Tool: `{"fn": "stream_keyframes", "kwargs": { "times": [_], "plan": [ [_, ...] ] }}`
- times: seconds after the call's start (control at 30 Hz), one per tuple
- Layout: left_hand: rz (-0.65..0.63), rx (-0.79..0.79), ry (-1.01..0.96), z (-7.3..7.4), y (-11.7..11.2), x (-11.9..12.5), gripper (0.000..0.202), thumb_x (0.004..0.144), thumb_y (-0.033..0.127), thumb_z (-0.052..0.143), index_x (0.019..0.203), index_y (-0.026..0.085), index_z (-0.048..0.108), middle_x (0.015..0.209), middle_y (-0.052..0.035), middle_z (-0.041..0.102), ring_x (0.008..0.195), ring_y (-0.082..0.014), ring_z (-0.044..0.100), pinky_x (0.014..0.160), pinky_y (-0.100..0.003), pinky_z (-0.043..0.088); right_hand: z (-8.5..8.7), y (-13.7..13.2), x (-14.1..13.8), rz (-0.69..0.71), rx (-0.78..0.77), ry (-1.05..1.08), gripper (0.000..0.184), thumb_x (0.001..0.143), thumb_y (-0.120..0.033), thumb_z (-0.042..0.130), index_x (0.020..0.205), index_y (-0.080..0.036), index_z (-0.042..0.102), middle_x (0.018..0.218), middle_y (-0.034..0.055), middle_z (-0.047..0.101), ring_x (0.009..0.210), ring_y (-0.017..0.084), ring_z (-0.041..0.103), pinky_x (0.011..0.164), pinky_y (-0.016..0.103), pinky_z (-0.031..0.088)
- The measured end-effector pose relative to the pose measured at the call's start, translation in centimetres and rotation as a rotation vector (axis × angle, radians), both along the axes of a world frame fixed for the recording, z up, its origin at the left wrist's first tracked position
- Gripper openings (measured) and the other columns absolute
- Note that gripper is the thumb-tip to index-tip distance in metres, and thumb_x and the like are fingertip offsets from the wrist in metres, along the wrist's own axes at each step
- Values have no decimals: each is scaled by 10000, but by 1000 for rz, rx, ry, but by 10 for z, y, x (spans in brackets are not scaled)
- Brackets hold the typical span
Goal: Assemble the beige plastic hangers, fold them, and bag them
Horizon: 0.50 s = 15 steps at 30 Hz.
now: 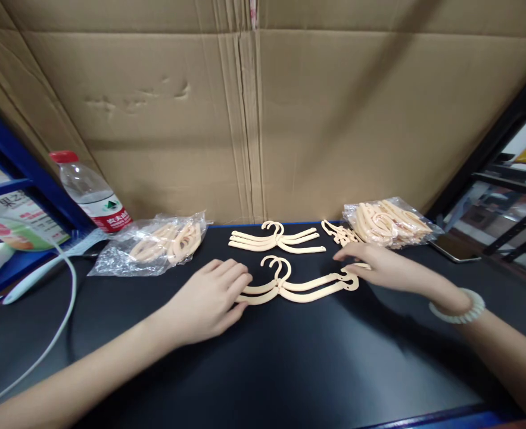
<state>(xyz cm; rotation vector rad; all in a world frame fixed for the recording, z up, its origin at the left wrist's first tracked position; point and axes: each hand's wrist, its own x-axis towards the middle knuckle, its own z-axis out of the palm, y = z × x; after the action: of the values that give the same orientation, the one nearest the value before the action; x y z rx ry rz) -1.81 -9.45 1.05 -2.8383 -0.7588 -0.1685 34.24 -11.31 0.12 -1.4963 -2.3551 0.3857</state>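
Note:
A small stack of cream plastic hangers [296,286] lies on the black tabletop [289,357] between my hands. My left hand [209,301] rests palm down with fingers stretched over the stack's left end. My right hand [379,265] lies at its right end, fingers extended and touching the hanger tips; a pale bead bracelet [458,307] circles that wrist. Behind them sits a second stack of the same hangers [276,238], and a few loose ones [339,233] lie to its right.
A clear bag of hangers [158,244] lies at the back left, another bag [390,223] at the back right. A water bottle [90,193] and a white cable [52,333] are at the left, a phone [454,247] at the right. Cardboard [263,119] walls the back.

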Motion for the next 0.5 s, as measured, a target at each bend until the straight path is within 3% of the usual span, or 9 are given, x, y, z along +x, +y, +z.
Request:
{"fn": "stream_keyframes", "kwargs": {
  "times": [0.03,0.1,0.17,0.3,0.5],
  "plan": [
    [8,-1,-52,-6,-8,4,361,899,276,480,1225,136,545,1257,-158,585,1165,-336,530,961,-475,405,-4,-5,-10,-8,51,-11,424,905,-369,480,1242,-148,611,1229,152,628,1101,299,598,938,452,483],
    [15,-49,-104,-17,-23,10,584,913,385,488,1435,158,356,1495,-163,377,1353,-367,361,1089,-532,294,-14,-18,-32,48,82,-77,610,925,-448,473,1430,-110,417,1484,172,381,1362,332,360,1100,499,344],
    [40,-138,-111,-26,-36,14,701,928,456,462,1516,197,183,1560,-144,249,1414,-366,252,1120,-554,250,-25,-30,-51,91,54,-139,708,937,-519,442,1488,-99,299,1538,172,248,1422,328,218,1141,516,273],
    [75,-278,-60,-35,-42,15,773,951,507,397,1533,189,1,1575,-152,141,1438,-355,157,1129,-569,238,-39,-41,-68,87,27,-233,753,957,-561,351,1510,-73,201,1555,176,142,1440,320,86,1158,548,189],
    [56,-313,-48,-37,-25,15,766,958,502,386,1530,190,-16,1579,-137,90,1443,-337,122,1150,-560,195,-39,-33,-69,41,4,-271,778,966,-558,288,1504,-12,153,1558,186,77,1441,312,22,1163,539,158]
  ]
}}
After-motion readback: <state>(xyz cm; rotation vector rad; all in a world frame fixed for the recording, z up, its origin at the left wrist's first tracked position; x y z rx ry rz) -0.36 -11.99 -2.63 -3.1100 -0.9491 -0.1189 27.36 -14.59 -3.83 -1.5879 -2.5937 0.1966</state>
